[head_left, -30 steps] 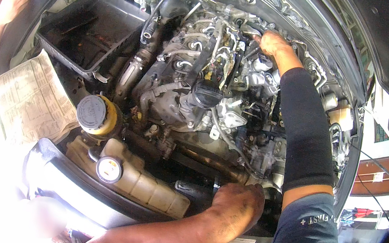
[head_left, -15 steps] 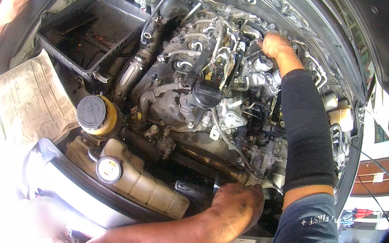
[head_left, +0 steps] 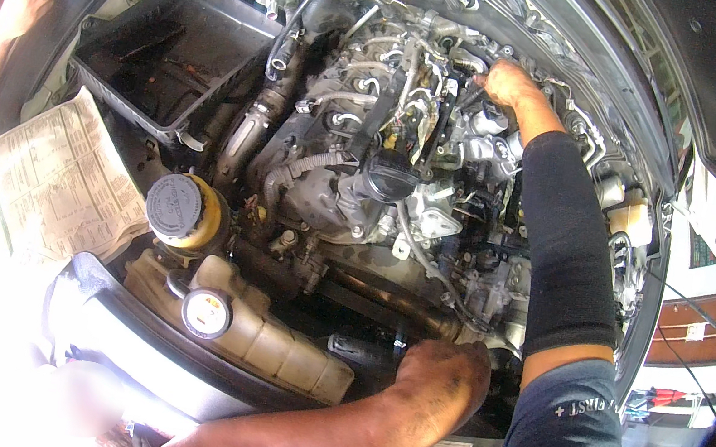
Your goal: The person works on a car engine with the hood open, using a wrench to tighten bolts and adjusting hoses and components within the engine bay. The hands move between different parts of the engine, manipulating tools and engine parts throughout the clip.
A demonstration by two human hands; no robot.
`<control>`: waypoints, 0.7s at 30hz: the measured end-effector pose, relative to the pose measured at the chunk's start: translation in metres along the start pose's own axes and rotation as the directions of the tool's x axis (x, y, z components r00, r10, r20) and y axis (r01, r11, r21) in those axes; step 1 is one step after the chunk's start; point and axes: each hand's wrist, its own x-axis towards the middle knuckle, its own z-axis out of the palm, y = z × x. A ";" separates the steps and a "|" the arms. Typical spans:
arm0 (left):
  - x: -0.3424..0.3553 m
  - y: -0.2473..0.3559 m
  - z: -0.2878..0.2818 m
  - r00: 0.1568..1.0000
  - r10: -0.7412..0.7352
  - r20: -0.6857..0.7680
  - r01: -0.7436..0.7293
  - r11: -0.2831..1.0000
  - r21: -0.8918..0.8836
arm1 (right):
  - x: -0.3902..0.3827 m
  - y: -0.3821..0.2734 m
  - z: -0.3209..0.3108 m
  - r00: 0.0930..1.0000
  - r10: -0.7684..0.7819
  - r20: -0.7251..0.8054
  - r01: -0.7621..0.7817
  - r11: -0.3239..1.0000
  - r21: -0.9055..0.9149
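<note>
My left hand (head_left: 442,384) is low at the front of the engine bay, beside the end of a brownish pipe (head_left: 384,298). Its fingers curl down out of sight, closed, and whatever they grip is hidden. Far back on the right side of the engine (head_left: 360,146), my right hand (head_left: 513,84) reaches among hoses and metal fittings. The fingers there are bent inward, closed around something too small to name. Just below that hand sits a silvery cylindrical part (head_left: 486,120). A black round filler cap (head_left: 390,176) stands up between the two hands.
A black open air filter box (head_left: 238,69) lies at the far left, with a printed sheet (head_left: 58,172) near it. In front are a yellow reservoir with a grey cap (head_left: 174,207) and a beige coolant tank (head_left: 286,342). Another person's hand (head_left: 28,2) shows at the left edge.
The whole view has shifted slightly. Both my hands stay at the same spots on the engine, with little visible movement.
</note>
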 end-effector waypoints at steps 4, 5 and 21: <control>-0.001 -0.003 -0.004 0.997 0.069 0.020 -0.067 0.996 -0.054 | 0.001 0.005 -0.003 0.988 -0.069 0.140 0.066 0.998 0.023; -0.001 -0.004 -0.004 0.998 0.064 0.020 -0.063 0.996 -0.059 | 0.002 0.004 -0.001 0.983 -0.075 0.169 0.071 0.997 0.030; -0.001 0.000 -0.011 0.998 -0.015 0.065 0.023 0.992 -0.124 | -0.001 0.003 0.022 0.981 0.143 -0.132 -0.083 0.921 0.380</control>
